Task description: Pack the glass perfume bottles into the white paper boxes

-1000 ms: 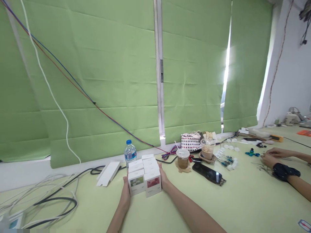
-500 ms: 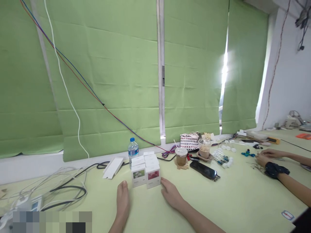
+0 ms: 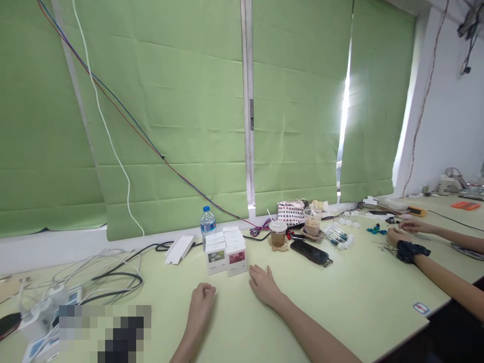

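Two rows of small white boxes [image 3: 236,252] stand upright side by side on the table; one front box has a green picture and the other a pink picture. My right hand [image 3: 265,288] lies on the table just right of the boxes, palm down, fingers apart, holding nothing. In front of the boxes and apart from them, my left hand [image 3: 202,301] rests with its fingers curled in, and nothing shows in it. A flat white carton [image 3: 179,249] lies to the left of the rows. Behind them stands a water bottle [image 3: 207,227] with a blue cap.
Tangled cables and a power strip [image 3: 41,322] fill the left side. To the right are a drink cup [image 3: 278,234], a second cup [image 3: 312,222], a black phone [image 3: 310,252] and a patterned bag [image 3: 290,213]. A co-worker's hands [image 3: 401,234] work among small parts farther right.
My left hand has moved right, away from the boxes' left side, and its fingers have curled. My right hand has turned palm down beside the boxes. The view has shifted slightly.
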